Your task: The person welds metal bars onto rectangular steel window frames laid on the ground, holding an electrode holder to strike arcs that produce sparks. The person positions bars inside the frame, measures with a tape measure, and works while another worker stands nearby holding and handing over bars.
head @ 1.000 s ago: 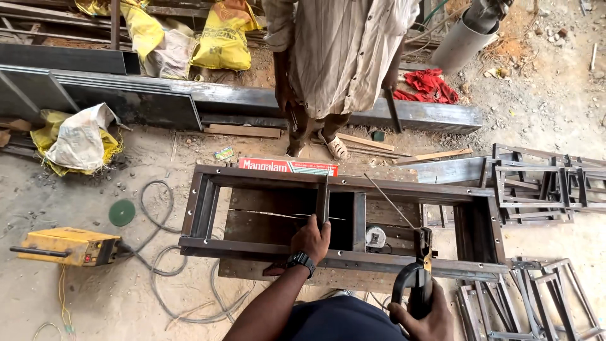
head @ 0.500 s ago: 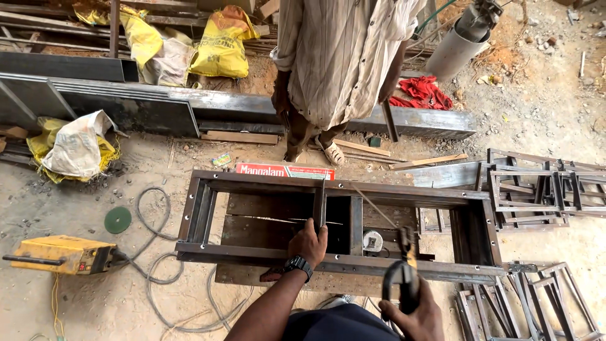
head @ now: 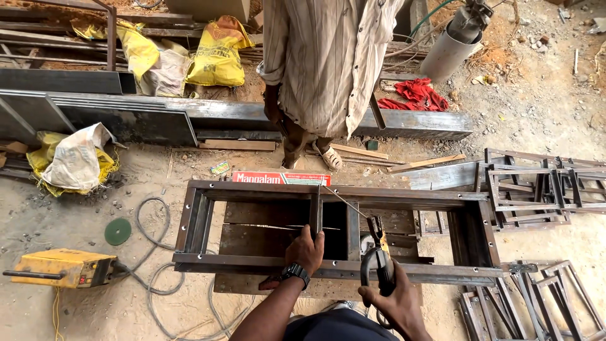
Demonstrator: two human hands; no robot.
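The upright steel bar (head: 315,211) stood at the middle of the rectangular steel frame (head: 189,224) on the ground. The left hand (head: 305,251) was wrapped around the bar's near end. The right hand (head: 392,304), fingers closed, gripped a black electrode holder (head: 377,262) just right. Far behind stood another person (head: 328,60); a yellow welding machine (head: 63,267) sat at left.

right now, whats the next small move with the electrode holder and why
Probably lower the right hand so the rod in the electrode holder meets the upright bar's top joint: the left hand grips that bar, and the rod tip hovers just beside it.
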